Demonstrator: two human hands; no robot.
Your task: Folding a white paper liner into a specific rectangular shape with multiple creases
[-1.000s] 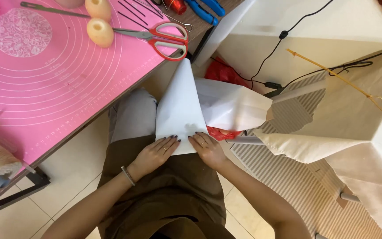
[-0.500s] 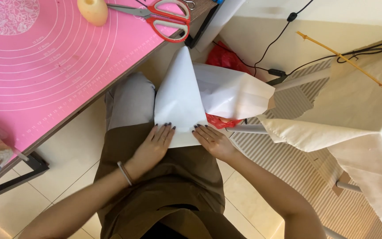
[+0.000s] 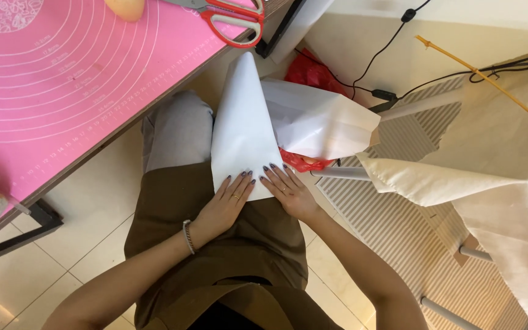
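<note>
Hands pressed flat on white paper: at centre frame, your left hand point(image 3: 227, 205) and right hand point(image 3: 287, 189) lie side by side on your lap, fingers spread and open, gripping nothing, palms bearing down on the lower edge of a folded sheet of white paper point(image 3: 242, 131). The sheet is folded to a tall triangle, its point aimed at the upper middle of the frame toward the table edge, its wide base under your fingertips and resting on the brown apron point(image 3: 215, 256) over your knees. A thin bracelet point(image 3: 187, 237) circles your left wrist.

By the look of it, you are at the creasing stage, flattening a fold against your thighs. The next move appears to call for even pressure run along the fold line, with one hand kept down so the sheet does not slide off your lap.

At upper left lies the pink silicone baking mat point(image 3: 62, 79), with red-handled scissors point(image 3: 233, 21) at its top edge. To the right of the triangle sits a white paper bag point(image 3: 319, 125) over a red plastic bag point(image 3: 310, 73); black cables point(image 3: 386, 91) trail behind them.
</note>
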